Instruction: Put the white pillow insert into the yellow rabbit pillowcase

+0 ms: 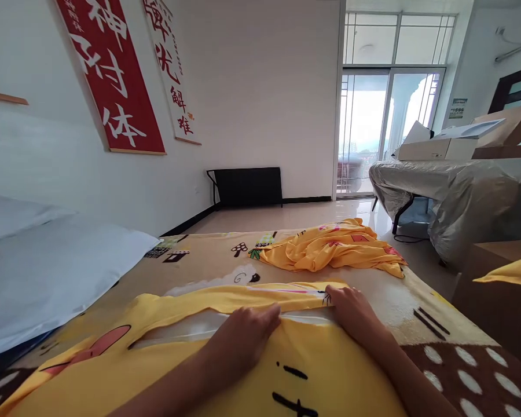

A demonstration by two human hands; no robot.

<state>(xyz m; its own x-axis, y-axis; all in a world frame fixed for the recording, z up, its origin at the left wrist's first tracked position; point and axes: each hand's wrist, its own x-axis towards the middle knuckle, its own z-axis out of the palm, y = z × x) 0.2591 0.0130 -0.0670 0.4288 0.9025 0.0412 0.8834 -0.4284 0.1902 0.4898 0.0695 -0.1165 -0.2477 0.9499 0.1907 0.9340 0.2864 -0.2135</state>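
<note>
A yellow pillowcase (pixel 312 370) with a cartoon print lies across the bed in front of me, a white pillow (pixel 186 329) showing through its open edge. My left hand (pixel 243 339) rests flat on the case at that opening, fingers together and pressed down. My right hand (pixel 351 313) grips the far right end of the opening's edge, fingers curled on the cloth. A second, crumpled yellow cloth (pixel 330 249) lies farther away on the bed.
The bed has a printed beige sheet (pixel 208 255). White pillows (pixel 47 272) lie at the left against the wall. A covered table (pixel 460 191) with cardboard boxes (pixel 447 147) stands at right; a wooden stand (pixel 495 289) is beside the bed. A black panel (pixel 247 186) leans at the far wall.
</note>
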